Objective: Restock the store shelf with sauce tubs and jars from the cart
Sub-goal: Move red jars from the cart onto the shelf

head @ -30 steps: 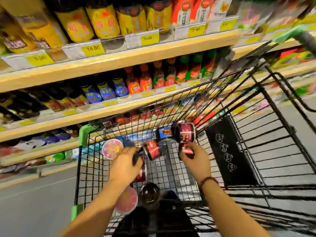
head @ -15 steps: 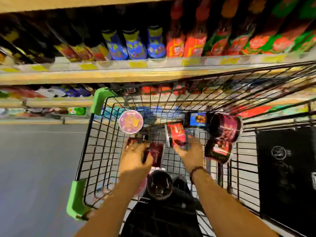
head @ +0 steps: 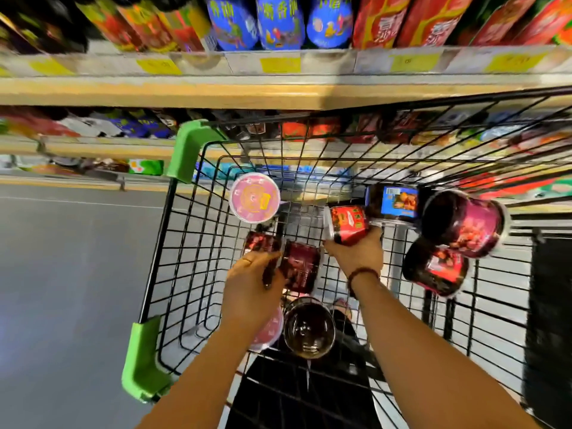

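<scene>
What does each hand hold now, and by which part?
Right hand: red jar, fingers round its side. Left hand: dark jar, hold point hidden.

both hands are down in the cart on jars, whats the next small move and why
Probably lift both hands out of the black wire cart toward the wooden shelf: the right hand grips a red-labelled jar and the left hand grips a dark maroon jar, so both picks look done.
</scene>
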